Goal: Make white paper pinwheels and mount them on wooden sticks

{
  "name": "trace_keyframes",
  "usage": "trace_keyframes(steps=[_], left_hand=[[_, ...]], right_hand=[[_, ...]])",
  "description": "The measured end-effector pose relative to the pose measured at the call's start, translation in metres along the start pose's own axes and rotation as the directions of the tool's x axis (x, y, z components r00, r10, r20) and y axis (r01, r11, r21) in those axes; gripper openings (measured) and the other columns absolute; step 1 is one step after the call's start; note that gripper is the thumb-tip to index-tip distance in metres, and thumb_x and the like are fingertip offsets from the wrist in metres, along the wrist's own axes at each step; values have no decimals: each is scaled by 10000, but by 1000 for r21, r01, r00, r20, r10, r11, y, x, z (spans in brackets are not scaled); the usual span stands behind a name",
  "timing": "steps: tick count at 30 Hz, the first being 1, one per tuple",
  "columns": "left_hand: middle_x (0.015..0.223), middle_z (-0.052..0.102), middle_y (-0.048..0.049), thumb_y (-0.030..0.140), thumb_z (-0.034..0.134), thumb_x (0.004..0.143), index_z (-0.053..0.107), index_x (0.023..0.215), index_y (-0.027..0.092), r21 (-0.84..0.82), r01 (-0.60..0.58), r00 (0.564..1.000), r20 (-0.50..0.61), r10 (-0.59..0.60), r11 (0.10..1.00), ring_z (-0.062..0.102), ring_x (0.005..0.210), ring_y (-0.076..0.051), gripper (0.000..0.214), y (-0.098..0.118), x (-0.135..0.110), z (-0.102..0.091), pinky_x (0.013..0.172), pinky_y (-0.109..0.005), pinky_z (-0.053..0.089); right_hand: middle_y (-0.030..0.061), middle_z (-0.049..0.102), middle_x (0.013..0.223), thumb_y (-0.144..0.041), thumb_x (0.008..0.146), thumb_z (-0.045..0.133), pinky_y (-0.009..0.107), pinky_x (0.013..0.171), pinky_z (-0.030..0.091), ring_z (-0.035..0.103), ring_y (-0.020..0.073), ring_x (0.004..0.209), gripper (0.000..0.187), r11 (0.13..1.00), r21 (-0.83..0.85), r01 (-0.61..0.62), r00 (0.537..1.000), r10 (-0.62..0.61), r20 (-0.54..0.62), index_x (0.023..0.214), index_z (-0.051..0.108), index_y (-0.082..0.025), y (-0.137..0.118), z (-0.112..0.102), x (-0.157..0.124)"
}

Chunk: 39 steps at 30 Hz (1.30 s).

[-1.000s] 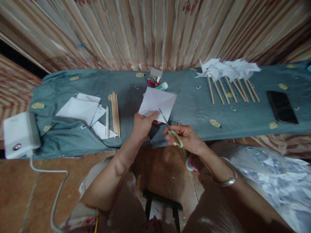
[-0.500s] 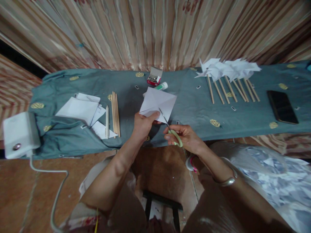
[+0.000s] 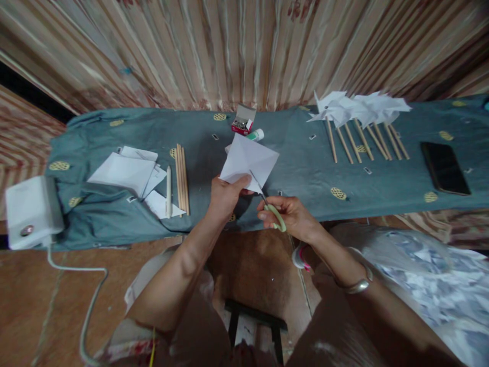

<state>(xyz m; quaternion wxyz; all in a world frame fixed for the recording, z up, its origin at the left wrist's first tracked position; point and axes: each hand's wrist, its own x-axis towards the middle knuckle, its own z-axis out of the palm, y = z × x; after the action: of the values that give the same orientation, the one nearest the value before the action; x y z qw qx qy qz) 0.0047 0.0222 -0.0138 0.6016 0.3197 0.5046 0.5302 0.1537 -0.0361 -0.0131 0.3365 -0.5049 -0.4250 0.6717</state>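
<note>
A square sheet of white paper (image 3: 248,155) with crease lines is pinched in my left hand (image 3: 226,196), the thumb on top near its lower edge. My right hand (image 3: 288,216) is closed round the pale green handles of a pair of scissors (image 3: 275,218). The scissor blades reach into the paper from its near corner toward the middle, close to my left thumb. Just beyond the paper lie a glue stick (image 3: 256,135), partly covered by it, and an open red box (image 3: 241,125) of small metal pins or tacks.
On the blue-green cloth (image 3: 198,125) at left are paper sheets (image 3: 126,173), a white pen-like stick (image 3: 168,191) and several wooden sticks (image 3: 182,178). Paper pinwheels (image 3: 359,109) and a phone (image 3: 445,168) lie at right. A white device (image 3: 34,211) with a cable stands far left.
The paper has tilted slightly, its far corner rising a little. The scissor handles have come slightly closer together; both hands stay in nearly the same place.
</note>
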Motion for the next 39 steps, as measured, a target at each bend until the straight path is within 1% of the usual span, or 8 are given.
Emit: trace_keyframes(steps=[6, 12, 15, 18, 22, 24, 32, 39], left_hand=[[707, 708, -17, 291, 789, 529, 704, 689, 148, -29, -43, 999, 8, 43, 999, 629, 612, -161, 231, 1, 5, -4, 517, -255, 529], [718, 722, -27, 280, 792, 531, 696, 677, 166, -120, -98, 995, -24, 96, 988, 671, 725, -182, 209, 5, 12, -8, 650, -272, 556], [751, 729, -30, 290, 797, 527, 698, 704, 169, -111, -86, 996, -18, 85, 990, 688, 782, -193, 236, 7, 13, -9, 693, -277, 558], [791, 733, -37, 303, 801, 528, 702, 722, 163, -88, -67, 998, 11, 68, 994, 689, 787, -206, 258, 5, 13, -9, 686, -297, 558], [763, 732, -26, 290, 796, 549, 719, 692, 156, 98, -153, 988, 33, 150, 983, 672, 756, -203, 210, -2, 11, -7, 691, -295, 539], [732, 726, -12, 259, 776, 562, 729, 669, 156, 198, -192, 979, 100, 175, 961, 662, 743, -193, 156, -5, 9, -5, 697, -283, 525], [601, 659, 14, 313, 766, 561, 742, 637, 143, 250, -75, 959, 284, 1, 965, 536, 547, -115, 188, -14, 2, 1, 535, -229, 432], [613, 674, 1, 369, 836, 499, 737, 638, 138, 242, -19, 957, 286, -52, 970, 535, 552, -124, 287, -12, -5, 8, 550, -246, 450]], right_hand=[[-42, 583, 566, -531, 629, 832, 205, 487, 385, 515, 78, 524, 411, 998, -64, 14, 996, -9, 88, 756, 657, -181, -4, -5, -6], [-20, 631, 635, -559, 650, 813, 212, 542, 431, 569, 91, 579, 422, 990, -140, -3, 991, 22, 135, 762, 664, -180, -16, -27, -14], [-6, 660, 647, -574, 648, 810, 222, 547, 442, 573, 100, 580, 435, 984, -177, 15, 999, -7, 47, 792, 681, -185, -21, -40, -17], [2, 684, 660, -586, 662, 795, 226, 547, 443, 559, 96, 565, 433, 980, -171, 100, 986, -120, -113, 808, 690, -191, -22, -47, -15], [1, 702, 671, -562, 623, 827, 231, 563, 451, 570, 99, 569, 426, 967, -85, 241, 904, -255, -344, 803, 685, -203, -19, -51, -5], [-2, 707, 685, -541, 594, 851, 240, 579, 464, 585, 106, 583, 436, 958, -29, 286, 868, -272, -415, 826, 688, -210, -18, -53, 0], [-72, 634, 640, -420, 474, 921, 238, 557, 444, 540, 93, 568, 448, 934, 68, 351, 835, -279, -474, 789, 667, -226, -18, -51, 14], [-54, 679, 671, -429, 442, 909, 278, 566, 496, 591, 129, 578, 497, 935, 100, 341, 838, -254, -483, 787, 621, -217, -20, -38, 19]])
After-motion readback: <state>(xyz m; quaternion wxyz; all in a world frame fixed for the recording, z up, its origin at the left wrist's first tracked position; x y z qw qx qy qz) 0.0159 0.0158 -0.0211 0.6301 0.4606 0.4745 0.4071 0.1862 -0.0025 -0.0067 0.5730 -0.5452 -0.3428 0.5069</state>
